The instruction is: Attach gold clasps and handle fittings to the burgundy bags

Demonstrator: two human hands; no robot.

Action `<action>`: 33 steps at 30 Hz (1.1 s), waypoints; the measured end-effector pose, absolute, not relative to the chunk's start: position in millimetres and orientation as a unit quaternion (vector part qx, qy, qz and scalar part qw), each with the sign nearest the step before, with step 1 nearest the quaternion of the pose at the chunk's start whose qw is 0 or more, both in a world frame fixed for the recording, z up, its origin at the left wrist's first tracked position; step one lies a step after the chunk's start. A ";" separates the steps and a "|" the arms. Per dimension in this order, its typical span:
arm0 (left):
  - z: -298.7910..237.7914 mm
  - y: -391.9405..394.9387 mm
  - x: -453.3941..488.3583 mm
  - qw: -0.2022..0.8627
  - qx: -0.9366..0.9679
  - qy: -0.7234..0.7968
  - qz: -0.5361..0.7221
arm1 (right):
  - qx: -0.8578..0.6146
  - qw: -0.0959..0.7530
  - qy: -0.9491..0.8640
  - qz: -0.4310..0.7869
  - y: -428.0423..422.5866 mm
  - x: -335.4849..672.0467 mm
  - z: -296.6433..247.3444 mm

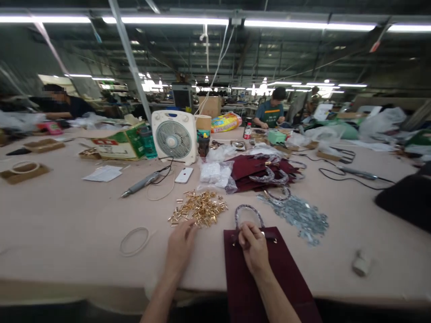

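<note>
A dark red handbag (242,273) lies at the table's front edge, its film-wrapped handle (251,208) pointing away from me. My right hand (254,246) is closed in a pinch over the bag's top edge, by the handle's base; what sits between the fingertips is hidden. Small gold metal fittings (205,208) form a loose pile left of the bag. At its near edge is my left hand (180,244), fingers bent down and drawn together; anything in them is too small to make out. Flat grey metal pieces (299,215) are heaped to the right of the bag.
Behind the fittings are a phone (183,175), an electric screwdriver (141,184), a box fan (173,137) and stacked dark red bags (245,170). A coil of white tubing (134,242) lies left, a white roll (362,262) right. Another person (271,112) works across the table.
</note>
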State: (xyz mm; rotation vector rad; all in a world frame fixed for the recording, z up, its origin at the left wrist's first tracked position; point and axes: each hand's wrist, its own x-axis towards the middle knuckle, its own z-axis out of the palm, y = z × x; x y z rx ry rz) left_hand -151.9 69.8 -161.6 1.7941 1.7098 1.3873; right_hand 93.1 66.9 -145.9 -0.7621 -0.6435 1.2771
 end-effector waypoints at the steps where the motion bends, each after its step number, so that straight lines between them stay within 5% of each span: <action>1: -163.1 70.5 -144.8 0.184 0.604 0.592 0.501 | -0.331 0.694 -0.270 0.579 68.5 94.1 -145.3; 6: -154.9 66.5 -84.0 0.357 0.539 0.530 0.549 | -0.268 0.704 -0.193 0.628 72.8 103.6 -147.9; 26: -151.0 52.1 -21.7 0.358 0.607 0.446 0.551 | -0.310 0.640 -0.243 0.660 69.7 111.0 -152.9; 33: -143.1 49.5 -26.2 0.476 0.580 0.384 0.538 | -0.313 0.619 -0.245 0.677 65.4 111.5 -148.8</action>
